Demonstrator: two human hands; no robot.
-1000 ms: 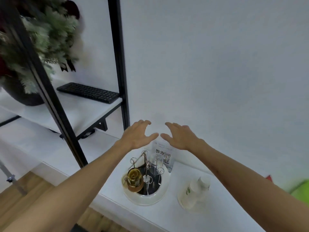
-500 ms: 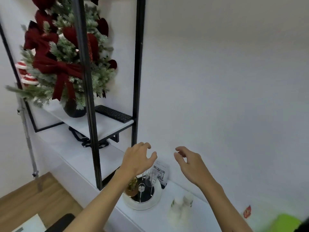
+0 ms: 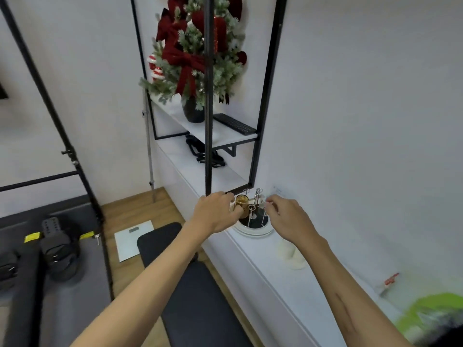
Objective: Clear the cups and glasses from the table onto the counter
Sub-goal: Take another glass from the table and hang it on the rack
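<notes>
A round white drying rack (image 3: 253,231) with thin metal pegs stands on the white counter (image 3: 288,279). An amber glass (image 3: 242,204) hangs upside down on its left side, and a pale clear glass (image 3: 261,202) sits on the right side. My left hand (image 3: 215,214) curls around the amber glass, with the thumb in front of it. My right hand (image 3: 288,219) is at the rack's right side with its fingertips bent in at the clear glass. Whether they hold it is blurred.
Two white bottles (image 3: 292,251) stand on the counter right of the rack. A black shelf frame (image 3: 208,96) rises just behind, with a decorated tree (image 3: 198,51) and a keyboard (image 3: 234,123). A black bench (image 3: 200,284) lies below the counter's edge. A green object (image 3: 431,314) sits at the near right.
The view has pulled back and swung left. Both hands dropped from open above the rack to its sides, and the left fingers closed around the amber glass.
</notes>
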